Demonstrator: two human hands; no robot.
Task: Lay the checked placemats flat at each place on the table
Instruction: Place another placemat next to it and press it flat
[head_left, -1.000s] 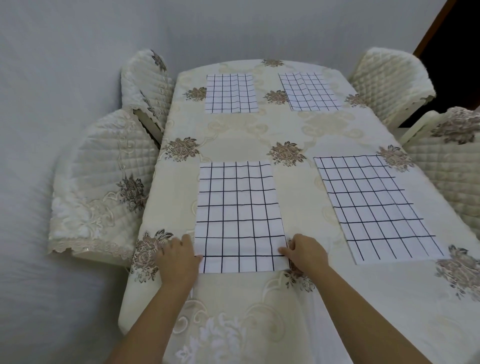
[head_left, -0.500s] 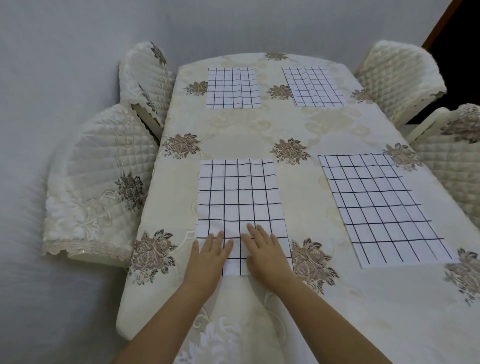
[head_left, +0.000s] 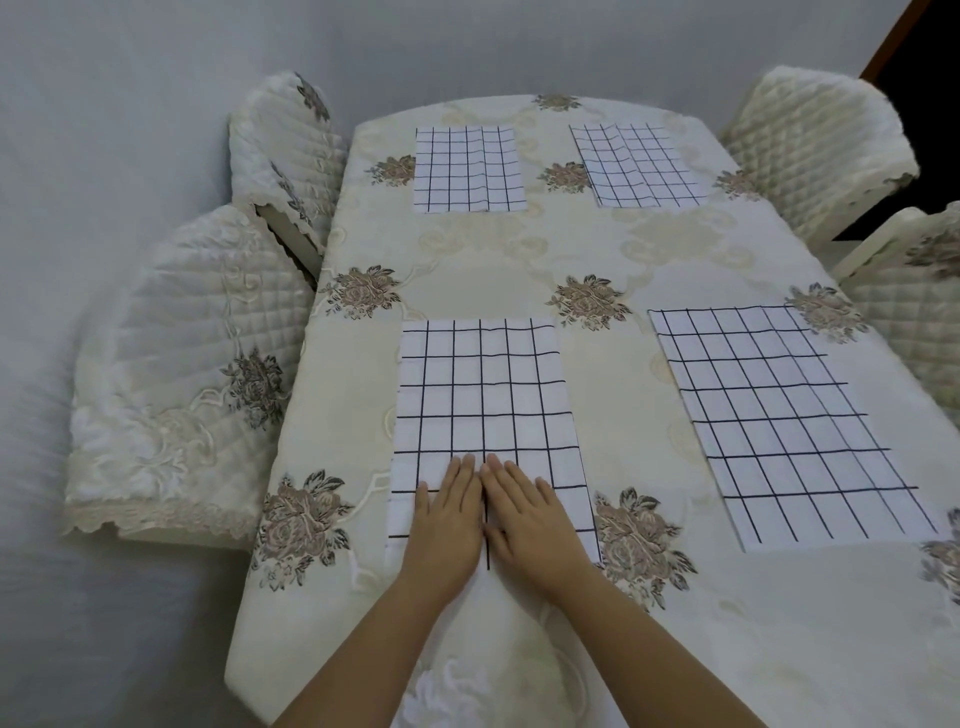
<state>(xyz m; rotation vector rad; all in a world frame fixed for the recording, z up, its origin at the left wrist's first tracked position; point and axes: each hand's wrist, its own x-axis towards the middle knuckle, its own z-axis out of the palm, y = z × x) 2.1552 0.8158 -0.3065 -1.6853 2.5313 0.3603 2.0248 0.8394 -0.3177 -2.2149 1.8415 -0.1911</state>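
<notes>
Several white placemats with a black check lie flat on the cream flowered tablecloth (head_left: 467, 280). The near left placemat (head_left: 483, 384) is under both hands. My left hand (head_left: 449, 525) and my right hand (head_left: 530, 519) lie side by side, palms down, fingers straight, pressing on its near edge at the middle. The near right placemat (head_left: 779, 415) lies flat at an angle. At the far end lie the far left placemat (head_left: 467, 169) and the far right placemat (head_left: 636, 163), which shows a crease.
Quilted cream chairs stand around the table: two on the left (head_left: 182, 374) (head_left: 288, 156) and two on the right (head_left: 810, 140) (head_left: 914, 312). The table's near left corner (head_left: 249, 670) drops off to a grey floor. A dark doorway is at top right.
My hands left the near left placemat's two near corners and came together at the middle of its near edge, now flat and touching side by side.
</notes>
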